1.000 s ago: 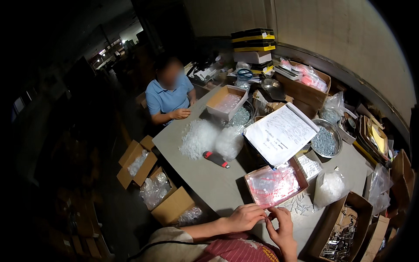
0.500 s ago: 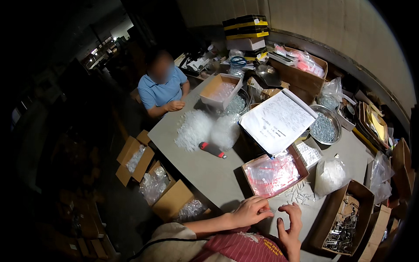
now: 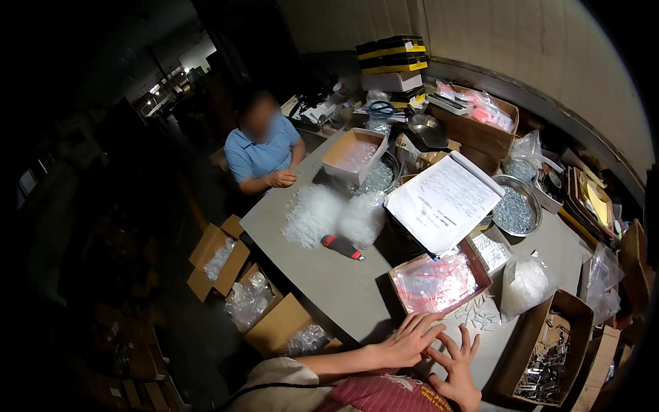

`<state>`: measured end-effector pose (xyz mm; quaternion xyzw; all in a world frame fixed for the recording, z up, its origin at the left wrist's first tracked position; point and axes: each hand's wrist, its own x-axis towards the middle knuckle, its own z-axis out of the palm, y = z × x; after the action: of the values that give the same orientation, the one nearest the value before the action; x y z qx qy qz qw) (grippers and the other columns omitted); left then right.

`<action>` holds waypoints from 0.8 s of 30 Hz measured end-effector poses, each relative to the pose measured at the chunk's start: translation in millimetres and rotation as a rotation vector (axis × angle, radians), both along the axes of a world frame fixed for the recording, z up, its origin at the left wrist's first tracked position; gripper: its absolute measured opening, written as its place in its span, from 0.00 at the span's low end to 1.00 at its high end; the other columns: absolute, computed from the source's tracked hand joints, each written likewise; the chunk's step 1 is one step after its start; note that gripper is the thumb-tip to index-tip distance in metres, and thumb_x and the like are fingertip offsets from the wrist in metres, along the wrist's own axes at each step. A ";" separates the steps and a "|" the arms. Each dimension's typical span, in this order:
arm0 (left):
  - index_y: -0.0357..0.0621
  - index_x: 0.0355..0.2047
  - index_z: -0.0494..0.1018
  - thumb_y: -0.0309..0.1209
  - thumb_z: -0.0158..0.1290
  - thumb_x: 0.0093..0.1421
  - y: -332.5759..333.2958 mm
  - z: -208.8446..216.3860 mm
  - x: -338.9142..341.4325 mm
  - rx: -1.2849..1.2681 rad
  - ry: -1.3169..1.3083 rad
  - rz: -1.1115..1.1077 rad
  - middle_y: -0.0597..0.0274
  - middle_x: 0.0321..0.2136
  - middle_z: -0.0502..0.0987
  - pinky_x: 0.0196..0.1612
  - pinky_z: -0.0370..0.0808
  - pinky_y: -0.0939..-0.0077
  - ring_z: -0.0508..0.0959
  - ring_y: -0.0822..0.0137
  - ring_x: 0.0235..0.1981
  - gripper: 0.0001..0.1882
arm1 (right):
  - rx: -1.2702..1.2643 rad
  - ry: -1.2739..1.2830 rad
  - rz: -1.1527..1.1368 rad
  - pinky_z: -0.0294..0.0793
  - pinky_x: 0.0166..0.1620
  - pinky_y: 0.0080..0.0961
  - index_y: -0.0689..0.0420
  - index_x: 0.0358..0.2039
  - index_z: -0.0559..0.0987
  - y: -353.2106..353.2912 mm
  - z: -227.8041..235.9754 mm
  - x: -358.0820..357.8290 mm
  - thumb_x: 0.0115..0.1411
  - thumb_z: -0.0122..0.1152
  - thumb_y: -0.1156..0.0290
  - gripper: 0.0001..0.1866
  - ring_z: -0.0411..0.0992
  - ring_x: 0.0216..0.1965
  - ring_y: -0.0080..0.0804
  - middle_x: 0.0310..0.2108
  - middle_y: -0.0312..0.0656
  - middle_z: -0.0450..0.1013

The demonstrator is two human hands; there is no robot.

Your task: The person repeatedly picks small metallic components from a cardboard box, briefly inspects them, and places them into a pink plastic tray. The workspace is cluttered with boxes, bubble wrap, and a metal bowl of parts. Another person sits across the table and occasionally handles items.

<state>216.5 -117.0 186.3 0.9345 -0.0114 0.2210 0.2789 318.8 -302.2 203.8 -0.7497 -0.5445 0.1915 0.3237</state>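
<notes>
My left hand [image 3: 410, 343] and my right hand [image 3: 456, 371] meet low over the near table edge, in front of a shallow box of clear red-edged zip bags [image 3: 439, 280]. The left hand's fingers are bent and drawn together; anything between them is too small or hidden to name. My right hand is open, its fingers spread and its fingertips close against the left hand. Just beyond the hands lie loose small metal pins [image 3: 478, 314]. A bulging clear bag of white pieces [image 3: 525, 285] stands to their right.
An open carton of metal parts [image 3: 549, 353] stands at the right. Farther back are a clipboard of papers [image 3: 445, 202], a bowl of screws [image 3: 513, 209], a red-and-black tool [image 3: 343, 248] and a white heap [image 3: 312, 216]. A person in blue [image 3: 264, 154] sits across; open cartons [image 3: 278, 329] stand left.
My right hand has moved up and left to meet my left hand, and its fingers have spread. My left hand's fingers have stretched out somewhat. The whole view has shifted slightly.
</notes>
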 end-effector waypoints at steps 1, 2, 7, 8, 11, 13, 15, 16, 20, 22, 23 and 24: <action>0.35 0.48 0.71 0.20 0.58 0.44 1.2 -6.7 0.6 -0.019 0.049 -0.031 0.50 0.48 0.72 0.60 0.65 0.55 0.71 0.48 0.54 0.27 | -0.008 0.007 0.029 0.19 0.70 0.69 0.46 0.51 0.84 -0.3 1.7 -2.7 0.40 0.63 0.59 0.32 0.41 0.75 0.63 0.65 0.45 0.66; 0.36 0.45 0.72 0.20 0.58 0.44 4.8 -18.4 0.4 -0.038 0.099 -0.064 0.51 0.45 0.73 0.58 0.65 0.55 0.72 0.48 0.52 0.24 | 0.014 0.034 0.058 0.17 0.70 0.70 0.46 0.52 0.84 2.6 -1.5 -3.7 0.41 0.63 0.59 0.32 0.42 0.75 0.62 0.64 0.44 0.68; 0.41 0.35 0.71 0.21 0.59 0.45 -1.7 -18.7 22.7 -0.111 -0.044 -0.276 0.52 0.34 0.73 0.49 0.68 0.57 0.74 0.47 0.40 0.15 | -0.043 -0.020 0.066 0.15 0.70 0.71 0.49 0.49 0.84 1.8 -5.5 0.2 0.43 0.64 0.63 0.28 0.43 0.76 0.60 0.57 0.43 0.74; 0.41 0.35 0.71 0.22 0.59 0.45 -2.5 -14.2 27.3 -0.118 -0.017 -0.278 0.53 0.33 0.73 0.48 0.69 0.56 0.74 0.48 0.39 0.15 | -0.038 -0.053 0.042 0.14 0.70 0.71 0.50 0.49 0.84 0.6 -2.3 2.9 0.43 0.65 0.64 0.27 0.44 0.75 0.60 0.55 0.43 0.74; 0.43 0.35 0.72 0.24 0.60 0.46 -3.6 -21.2 26.2 -0.039 -0.014 -0.244 0.54 0.32 0.74 0.46 0.69 0.55 0.75 0.48 0.38 0.14 | 0.011 -0.012 0.038 0.19 0.70 0.72 0.50 0.46 0.84 -2.0 -7.8 4.5 0.46 0.64 0.67 0.23 0.53 0.73 0.56 0.53 0.42 0.76; 0.43 0.34 0.72 0.24 0.60 0.46 -9.2 -22.5 27.4 -0.119 0.082 -0.205 0.55 0.31 0.74 0.44 0.70 0.55 0.76 0.49 0.38 0.14 | 0.017 -0.003 0.087 0.24 0.72 0.70 0.52 0.45 0.84 -7.7 -14.2 11.5 0.49 0.63 0.68 0.20 0.60 0.70 0.51 0.52 0.41 0.77; 0.42 0.37 0.73 0.21 0.60 0.45 -13.4 -35.2 23.4 -0.170 0.158 -0.174 0.54 0.31 0.75 0.45 0.71 0.55 0.76 0.47 0.39 0.17 | 0.162 0.113 -0.067 0.43 0.71 0.61 0.54 0.44 0.84 -25.0 -17.0 24.9 0.50 0.61 0.71 0.18 0.69 0.62 0.46 0.48 0.42 0.78; 0.42 0.36 0.73 0.21 0.62 0.48 -14.4 -39.0 24.2 -0.159 0.142 -0.142 0.55 0.30 0.76 0.45 0.71 0.56 0.76 0.49 0.37 0.14 | 0.248 0.170 -0.131 0.52 0.71 0.56 0.56 0.44 0.84 -27.6 -22.4 33.8 0.51 0.60 0.73 0.18 0.73 0.59 0.44 0.46 0.43 0.79; 0.44 0.37 0.73 0.26 0.64 0.53 -22.1 -44.4 22.5 -0.298 0.205 -0.157 0.58 0.28 0.76 0.44 0.71 0.57 0.77 0.51 0.35 0.13 | 0.115 -0.003 -0.734 0.79 0.45 0.35 0.62 0.46 0.81 -56.3 -72.8 94.8 0.52 0.59 0.81 0.18 0.79 0.40 0.44 0.43 0.50 0.77; 0.43 0.38 0.73 0.27 0.65 0.53 -26.8 -47.3 24.7 -0.372 0.248 -0.179 0.57 0.29 0.76 0.40 0.73 0.59 0.78 0.53 0.34 0.14 | 0.073 -0.088 -0.771 0.78 0.46 0.38 0.61 0.49 0.79 -57.1 -88.4 113.7 0.54 0.62 0.79 0.20 0.77 0.41 0.50 0.43 0.51 0.75; 0.43 0.38 0.74 0.27 0.66 0.53 -29.7 -47.8 26.6 -0.407 0.269 -0.189 0.56 0.29 0.76 0.38 0.75 0.61 0.78 0.54 0.34 0.15 | 0.080 -0.199 -0.745 0.78 0.46 0.39 0.61 0.50 0.78 -56.2 -98.0 121.1 0.54 0.63 0.78 0.20 0.77 0.41 0.52 0.42 0.51 0.74; 0.43 0.39 0.74 0.27 0.65 0.53 -31.5 -48.7 26.9 -0.436 0.307 -0.187 0.57 0.29 0.77 0.39 0.74 0.61 0.79 0.55 0.34 0.15 | 0.070 -0.238 -0.721 0.78 0.46 0.40 0.62 0.49 0.78 -50.9 -103.2 123.9 0.55 0.64 0.77 0.19 0.76 0.41 0.53 0.41 0.51 0.74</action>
<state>243.4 -148.4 137.6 0.8699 -0.0072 0.0477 0.4908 442.7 -353.1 100.6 -0.8985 -0.2861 -0.0418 0.3304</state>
